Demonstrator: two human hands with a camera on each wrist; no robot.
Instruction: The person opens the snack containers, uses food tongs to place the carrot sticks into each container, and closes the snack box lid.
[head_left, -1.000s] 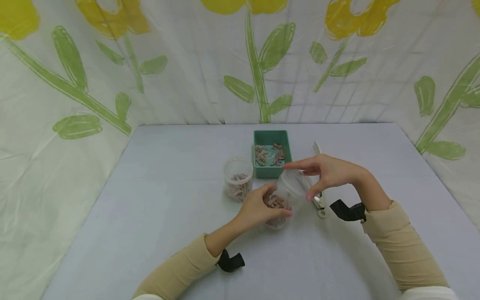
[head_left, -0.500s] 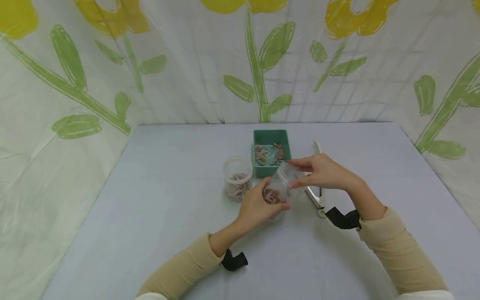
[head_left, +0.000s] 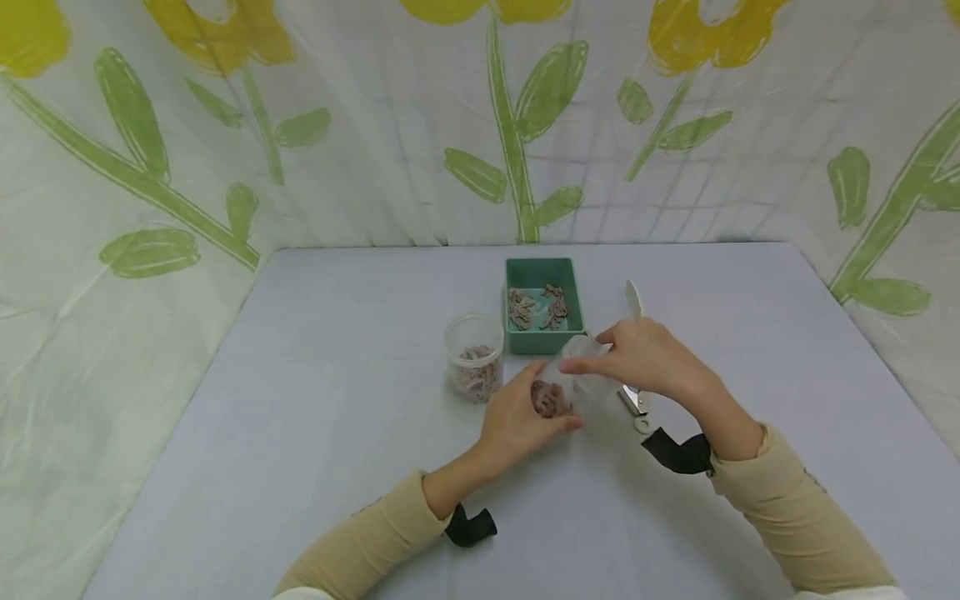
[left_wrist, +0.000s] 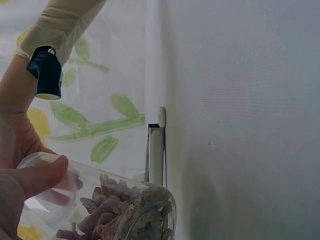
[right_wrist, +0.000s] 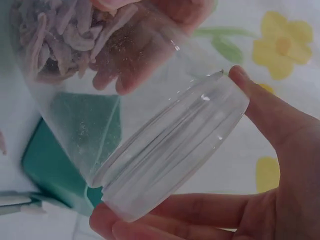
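Observation:
My left hand point(head_left: 513, 417) grips a clear plastic jar point(left_wrist: 172, 212) around its side, the jar tilted and held above the table. Brownish-pink strips point(right_wrist: 75, 35) lie in its lower end. My right hand point(head_left: 645, 358) pinches the jar's clear screw lid point(right_wrist: 175, 150), thumb on one edge and fingers on the other. The lid sits at the jar's mouth; whether it is threaded tight I cannot tell. Left of my left hand a second clear jar point(head_left: 475, 358), with no lid visible on it, stands upright, partly filled with similar strips.
A green rectangular box point(head_left: 543, 343) holding two small piles of brownish pieces stands behind the jars. To the right, partly under my right hand, lies a long tool with pale handles point(head_left: 634, 296) and a metal part. A flower-printed curtain point(head_left: 360, 167) hangs beyond the table's back edge.
The held jar has lifted and tilted differently. My right hand has shifted left and its fingers have closed in on the lid. The second jar and green box have stayed put.

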